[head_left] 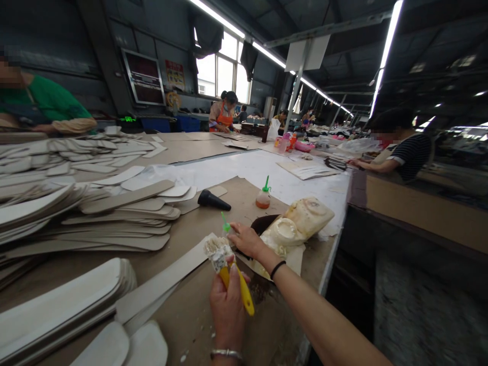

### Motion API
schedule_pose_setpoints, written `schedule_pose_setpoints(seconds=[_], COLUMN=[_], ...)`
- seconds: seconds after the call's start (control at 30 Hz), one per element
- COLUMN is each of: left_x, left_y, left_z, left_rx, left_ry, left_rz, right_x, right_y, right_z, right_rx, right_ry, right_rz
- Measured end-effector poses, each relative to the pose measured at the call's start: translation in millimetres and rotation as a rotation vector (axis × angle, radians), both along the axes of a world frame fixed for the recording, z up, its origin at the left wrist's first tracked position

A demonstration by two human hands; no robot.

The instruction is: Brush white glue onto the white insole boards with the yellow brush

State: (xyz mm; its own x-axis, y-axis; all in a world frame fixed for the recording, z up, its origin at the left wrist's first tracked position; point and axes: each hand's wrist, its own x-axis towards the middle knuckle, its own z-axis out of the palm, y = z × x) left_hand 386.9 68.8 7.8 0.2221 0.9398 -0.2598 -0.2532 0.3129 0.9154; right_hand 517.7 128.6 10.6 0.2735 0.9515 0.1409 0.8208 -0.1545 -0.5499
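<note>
My left hand [227,310] is closed round the yellow handle of a paintbrush [247,296], its bristles caked with whitish paste. Just beyond it, my right hand [248,241] has its fingers at a small squeeze bottle [226,227] with a green nozzle; the bottle's body is hidden behind the brush and fingers. A long pale strip [163,282] lies on the brown-covered table, reaching to below the brush head. Right beside my right wrist rests a cream plastic container [301,223] smeared with dried glue. A second green-tipped squeeze bottle [263,195] with orange liquid stands farther back.
Stacks of pale, round-ended pieces [122,218] cover the left side, with more [64,305] at the near left. A black cone [214,200] lies mid-table. Co-workers sit at the far left, at the back [224,114] and at the right [406,152]. The table edge [335,249] runs along the right.
</note>
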Motion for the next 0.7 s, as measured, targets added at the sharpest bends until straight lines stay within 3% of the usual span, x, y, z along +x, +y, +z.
schedule_pose_setpoints(seconds=[0.2,0.33,0.5,0.6,0.7], left_x=[1.8,2.1,3.5,7.3,11.5], left_y=[-2.2,-2.6,-6.2,-12.9,-20.5], left_z=[-1.6,-2.7,-2.2,1.4,4.4], left_rx=[-0.001,0.018,-0.002,-0.008,0.029], left_ry=[0.016,0.017,-0.001,-0.067,-0.086], left_rz=[-0.094,-0.111,-0.113,-0.17,-0.265], right_x=[5.9,10.2,-2.8,-16.3,-22.0], right_y=[-8.0,-22.8,-72.8,-110.2,-133.9], right_z=[2.7,6.8,21.5,30.3,34.2], right_rx=[-0.039,0.02,0.162,0.257,0.314], right_ry=[-0.057,-0.107,-0.185,-0.308,-0.392], right_rz=[0.017,-0.041,-0.09,0.089,0.165])
